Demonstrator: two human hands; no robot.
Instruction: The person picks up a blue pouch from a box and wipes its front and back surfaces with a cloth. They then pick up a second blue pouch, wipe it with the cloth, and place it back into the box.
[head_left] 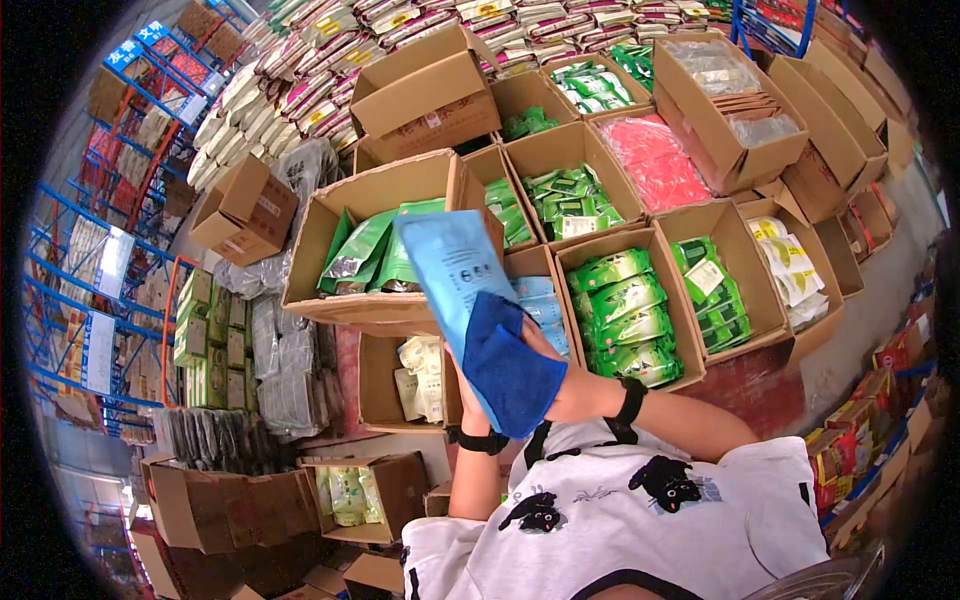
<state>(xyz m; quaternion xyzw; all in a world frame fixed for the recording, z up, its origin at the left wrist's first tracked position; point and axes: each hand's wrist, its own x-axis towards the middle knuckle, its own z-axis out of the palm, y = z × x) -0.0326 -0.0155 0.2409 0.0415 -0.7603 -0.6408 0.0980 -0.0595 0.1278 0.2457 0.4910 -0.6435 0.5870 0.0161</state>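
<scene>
Before us, open cartons stand wall to wall: the large carton (370, 308) at left holds green pouches (362, 252), the next one over holds light-blue packs (543, 305), and others hold glossy green packs (622, 318), pink packs (655, 160) and white-and-yellow packs (790, 275). The blue pouch (445, 255) is raised in front of them, overlapping the large carton's right edge in our view. Our left grip (466, 392) is closed on its lower end, fingers mostly hidden; our right grip (562, 388) clasps a dark-blue cloth (510, 365) against it. Rims nearly meet, leaving little room between boxes; a red surface (765, 400) shows at lower right. Grey bundles (290, 375) and blue racks (75, 265) stand left, stacked bags (390, 30) behind.
</scene>
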